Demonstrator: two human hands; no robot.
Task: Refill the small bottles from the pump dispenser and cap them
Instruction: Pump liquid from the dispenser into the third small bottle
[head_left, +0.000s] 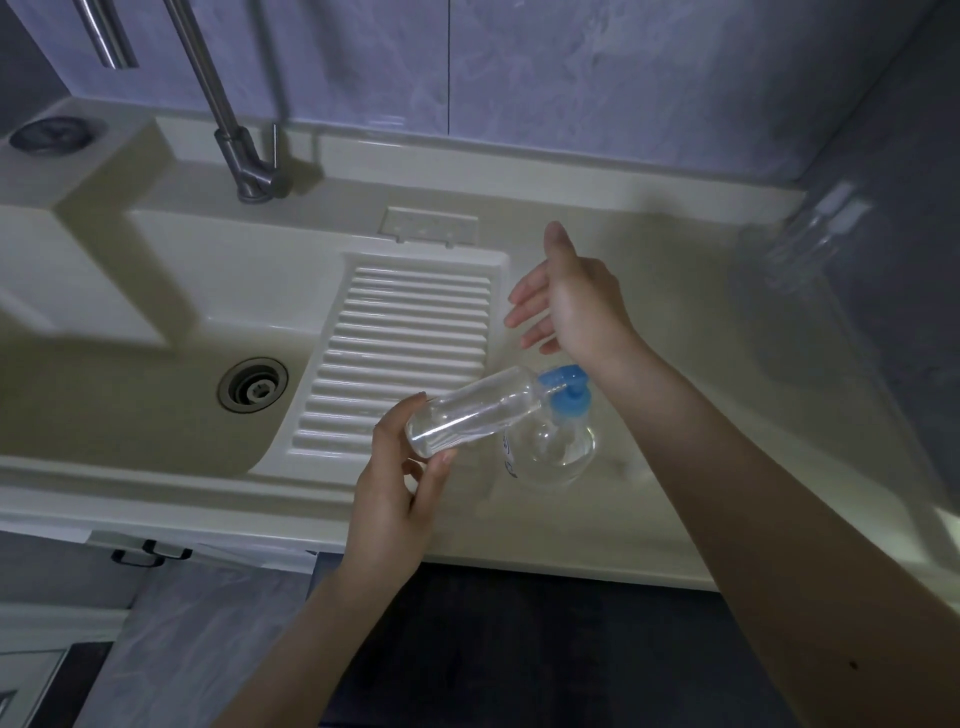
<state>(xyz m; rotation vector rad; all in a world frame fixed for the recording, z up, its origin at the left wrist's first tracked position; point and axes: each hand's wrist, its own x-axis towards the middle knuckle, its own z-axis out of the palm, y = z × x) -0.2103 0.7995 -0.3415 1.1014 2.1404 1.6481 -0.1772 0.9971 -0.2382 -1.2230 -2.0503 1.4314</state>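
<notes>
My left hand (402, 483) grips the base of a small clear bottle (467, 415), which is tilted with its mouth up against the blue pump nozzle. The pump dispenser (558, 441) is a round clear bottle with a blue pump head (569, 392), and it stands on the pale counter (675, 415) right of the sink. My right hand (563, 299) hovers above and behind the pump with its fingers straight and spread, holding nothing. Some clear liquid lies in the small bottle. At the far right of the counter stand clear small bottles (810, 244), faint in the dim light.
A pale sink (130, 395) with a round drain (253, 384) and a ribbed washboard (400, 358) lies to the left. A metal tap (244, 150) rises behind it. A tiled wall runs along the back, and a grey surface (909, 312) closes the right side.
</notes>
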